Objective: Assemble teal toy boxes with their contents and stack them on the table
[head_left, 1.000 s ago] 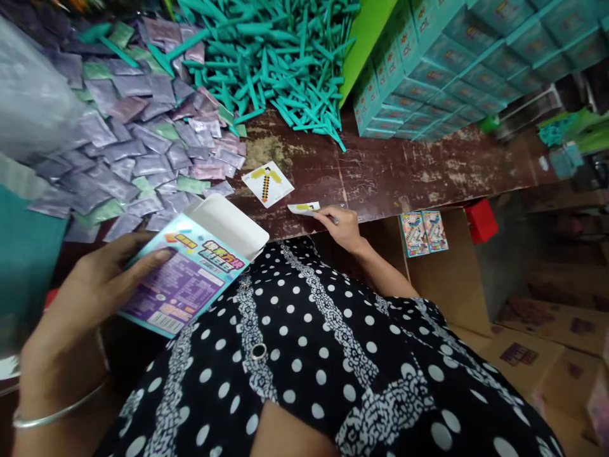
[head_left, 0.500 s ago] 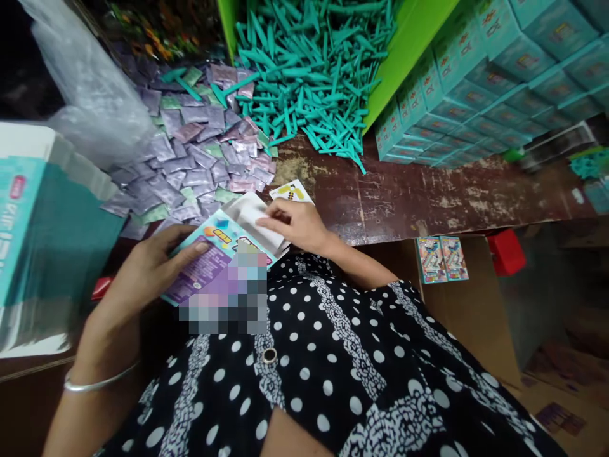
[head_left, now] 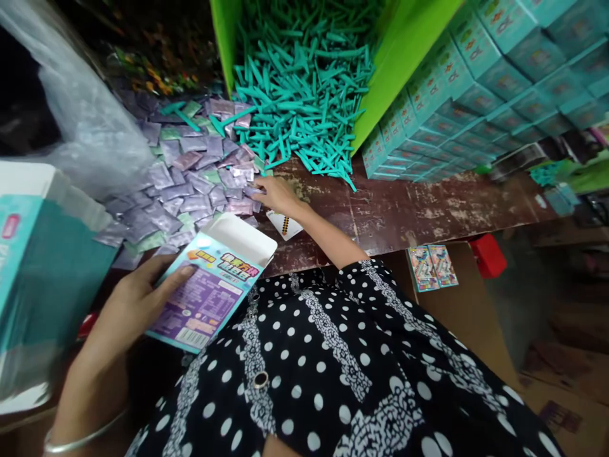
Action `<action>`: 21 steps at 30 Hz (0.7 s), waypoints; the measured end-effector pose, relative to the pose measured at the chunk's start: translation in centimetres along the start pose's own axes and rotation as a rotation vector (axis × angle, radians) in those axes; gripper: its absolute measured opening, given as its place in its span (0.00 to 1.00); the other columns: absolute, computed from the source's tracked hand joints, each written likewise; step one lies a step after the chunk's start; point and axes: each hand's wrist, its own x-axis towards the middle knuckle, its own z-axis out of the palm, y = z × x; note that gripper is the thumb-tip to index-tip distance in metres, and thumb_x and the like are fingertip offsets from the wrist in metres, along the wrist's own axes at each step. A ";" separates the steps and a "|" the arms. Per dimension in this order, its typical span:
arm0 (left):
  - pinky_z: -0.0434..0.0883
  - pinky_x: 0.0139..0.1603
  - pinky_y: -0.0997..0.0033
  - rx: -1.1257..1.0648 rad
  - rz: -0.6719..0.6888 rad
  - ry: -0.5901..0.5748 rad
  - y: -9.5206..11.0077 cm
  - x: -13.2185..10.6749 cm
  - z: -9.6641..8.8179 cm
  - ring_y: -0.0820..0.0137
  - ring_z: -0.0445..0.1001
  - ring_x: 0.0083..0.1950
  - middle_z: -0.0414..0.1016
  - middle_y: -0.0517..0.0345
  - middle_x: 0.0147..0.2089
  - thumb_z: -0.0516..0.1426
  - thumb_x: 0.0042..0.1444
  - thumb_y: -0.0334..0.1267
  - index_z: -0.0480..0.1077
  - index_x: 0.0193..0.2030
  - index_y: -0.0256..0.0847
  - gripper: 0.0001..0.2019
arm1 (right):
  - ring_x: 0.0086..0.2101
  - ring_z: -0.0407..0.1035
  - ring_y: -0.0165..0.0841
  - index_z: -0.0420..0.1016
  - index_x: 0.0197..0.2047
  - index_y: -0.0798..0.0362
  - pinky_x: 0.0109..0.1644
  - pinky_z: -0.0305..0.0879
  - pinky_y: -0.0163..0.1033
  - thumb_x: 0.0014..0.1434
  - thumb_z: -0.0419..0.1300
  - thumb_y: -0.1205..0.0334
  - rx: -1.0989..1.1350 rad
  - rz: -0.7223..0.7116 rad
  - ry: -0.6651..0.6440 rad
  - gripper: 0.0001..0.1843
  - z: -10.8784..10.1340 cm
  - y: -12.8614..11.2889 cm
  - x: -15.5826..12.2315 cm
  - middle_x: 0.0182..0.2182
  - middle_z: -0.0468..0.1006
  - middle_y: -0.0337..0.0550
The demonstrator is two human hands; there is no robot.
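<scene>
Teal open-flapped carton [head_left: 209,289] held near-left in left hand [head_left: 136,298], grip closed on it. Right hand [head_left: 276,193] farther out on counter [head_left: 404,209], fingertips pinching purple sachet [head_left: 251,190] at pile edge.

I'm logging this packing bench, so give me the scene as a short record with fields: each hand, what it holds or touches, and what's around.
left hand: holds an open small carton, flap up
right hand: reaching into the pile of purple foil sachets, fingertips on one
card: lies on the table under the right wrist
table: worn brown wood
teal plastic pieces: heaped in a green bin
teal boxes: stacked at right
</scene>
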 end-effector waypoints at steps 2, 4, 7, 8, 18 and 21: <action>0.79 0.50 0.52 -0.006 -0.034 0.009 -0.2 0.0 -0.2 0.47 0.86 0.49 0.91 0.44 0.51 0.58 0.53 0.73 0.83 0.53 0.43 0.37 | 0.50 0.80 0.37 0.86 0.52 0.50 0.51 0.66 0.38 0.76 0.69 0.56 0.014 0.084 0.105 0.08 -1.8 2.0 -0.5 0.50 0.90 0.40; 0.80 0.47 0.53 -0.007 -0.070 0.004 -0.3 0.1 -0.3 0.47 0.87 0.46 0.91 0.46 0.48 0.59 0.51 0.73 0.83 0.51 0.45 0.37 | 0.50 0.80 0.37 0.85 0.55 0.51 0.50 0.66 0.39 0.79 0.65 0.55 0.000 0.222 0.228 0.11 -4.2 5.5 -1.6 0.53 0.90 0.44; 0.81 0.48 0.52 0.020 -0.105 -0.001 -0.5 0.3 -0.2 0.45 0.87 0.48 0.91 0.46 0.48 0.58 0.50 0.74 0.82 0.51 0.46 0.37 | 0.49 0.79 0.43 0.84 0.54 0.54 0.51 0.68 0.44 0.82 0.59 0.54 -0.072 0.443 0.380 0.15 -7.4 12.0 -4.4 0.53 0.89 0.55; 0.80 0.50 0.51 0.032 -0.107 -0.004 -0.5 0.4 -0.2 0.44 0.88 0.50 0.91 0.45 0.50 0.57 0.50 0.74 0.82 0.52 0.46 0.38 | 0.48 0.79 0.44 0.84 0.50 0.52 0.51 0.69 0.44 0.80 0.61 0.53 -0.097 0.517 0.426 0.14 -8.1 14.1 -5.4 0.51 0.89 0.55; 0.78 0.52 0.54 0.054 -0.091 -0.002 0.4 1.1 0.8 0.46 0.86 0.50 0.89 0.49 0.50 0.57 0.48 0.74 0.81 0.49 0.47 0.36 | 0.40 0.76 0.37 0.75 0.36 0.48 0.48 0.68 0.41 0.60 0.72 0.65 0.042 0.618 0.426 0.09 -6.7 20.9 -8.1 0.38 0.84 0.41; 0.79 0.53 0.54 0.044 -0.102 0.000 0.4 0.7 0.7 0.47 0.85 0.50 0.89 0.48 0.52 0.57 0.49 0.74 0.81 0.52 0.46 0.37 | 0.37 0.73 0.34 0.72 0.34 0.48 0.46 0.67 0.40 0.59 0.71 0.66 0.108 0.576 0.435 0.11 -6.6 20.3 -7.6 0.34 0.80 0.37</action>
